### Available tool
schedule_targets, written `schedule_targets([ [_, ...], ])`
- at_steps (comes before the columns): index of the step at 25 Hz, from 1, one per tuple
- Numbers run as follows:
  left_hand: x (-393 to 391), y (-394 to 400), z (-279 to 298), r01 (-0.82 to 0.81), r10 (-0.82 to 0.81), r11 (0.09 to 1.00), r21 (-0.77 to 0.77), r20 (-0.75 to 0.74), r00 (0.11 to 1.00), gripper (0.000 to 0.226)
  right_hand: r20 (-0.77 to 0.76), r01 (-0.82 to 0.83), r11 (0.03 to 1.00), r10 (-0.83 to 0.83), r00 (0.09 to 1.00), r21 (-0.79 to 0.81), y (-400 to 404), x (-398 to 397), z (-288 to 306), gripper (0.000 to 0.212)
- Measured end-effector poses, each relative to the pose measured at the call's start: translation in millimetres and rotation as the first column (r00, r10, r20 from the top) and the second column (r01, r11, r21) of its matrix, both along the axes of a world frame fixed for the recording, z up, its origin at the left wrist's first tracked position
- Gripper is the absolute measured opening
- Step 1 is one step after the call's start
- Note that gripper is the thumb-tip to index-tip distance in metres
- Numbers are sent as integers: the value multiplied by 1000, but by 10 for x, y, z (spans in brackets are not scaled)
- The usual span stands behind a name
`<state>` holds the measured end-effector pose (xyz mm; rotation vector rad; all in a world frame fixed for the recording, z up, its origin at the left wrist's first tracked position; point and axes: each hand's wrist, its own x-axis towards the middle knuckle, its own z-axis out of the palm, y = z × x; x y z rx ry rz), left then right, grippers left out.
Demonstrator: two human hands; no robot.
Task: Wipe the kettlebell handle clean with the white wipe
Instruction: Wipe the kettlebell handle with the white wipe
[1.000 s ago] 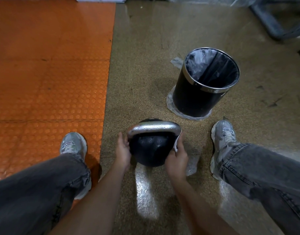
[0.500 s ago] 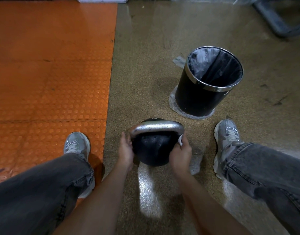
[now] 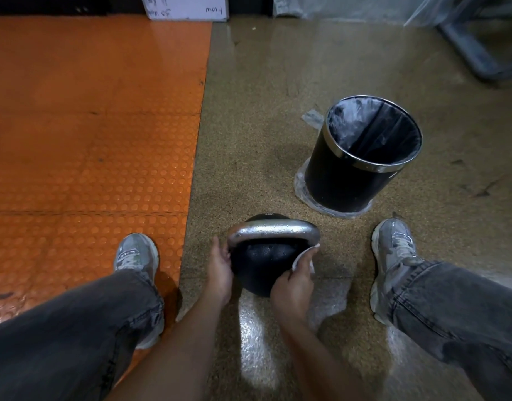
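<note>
A black kettlebell (image 3: 263, 260) with a silver handle (image 3: 273, 230) stands on the speckled floor between my feet. Water droplets bead on the handle. My left hand (image 3: 220, 269) rests against the left side of the ball, fingers fairly straight, steadying it. My right hand (image 3: 292, 285) holds the white wipe (image 3: 302, 257) and presses it against the right end of the handle where it meets the ball. Much of the wipe is hidden under my fingers.
A black bin (image 3: 361, 157) with a steel rim and a clear liner stands to the far right on a plastic sheet. An orange studded mat (image 3: 89, 140) covers the floor on the left. My shoes (image 3: 393, 247) flank the kettlebell. A grey metal frame (image 3: 477, 50) sits far right.
My right hand has shifted lower and inward on the kettlebell's right side, and more of the white wipe now shows. My left hand stays on the left side.
</note>
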<state>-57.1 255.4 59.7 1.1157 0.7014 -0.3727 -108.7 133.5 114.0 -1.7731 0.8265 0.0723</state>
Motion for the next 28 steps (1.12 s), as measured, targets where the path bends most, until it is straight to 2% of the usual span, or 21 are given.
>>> schedule_targets([
  [4,1,10,11,7,-7,1000,-20,0,1000,68,-32,78,997,-79,996,-25,17,127,1,80],
  [8,21,-3,-3,-23,23,999,-39,-8,1000,68,-14,21,999,-22,1000,-40,53,27,116,92],
  [12,19,-15,0,-17,17,999,-40,-3,1000,65,-36,114,993,-115,993,-30,44,188,149,91],
  [16,-5,-26,-30,-23,23,1000,1,24,999,58,-29,62,998,-62,998,-13,128,55,203,91],
  [20,9,-8,-55,-10,10,1000,-13,4,1000,64,-13,137,990,-137,990,-14,117,164,159,92],
  [24,17,-8,-41,-13,13,1000,-11,-2,1000,65,-30,63,998,-63,998,-6,150,50,197,91],
  [28,16,3,-16,-11,11,999,-34,-10,1000,68,-12,138,990,-138,990,3,68,177,190,90],
])
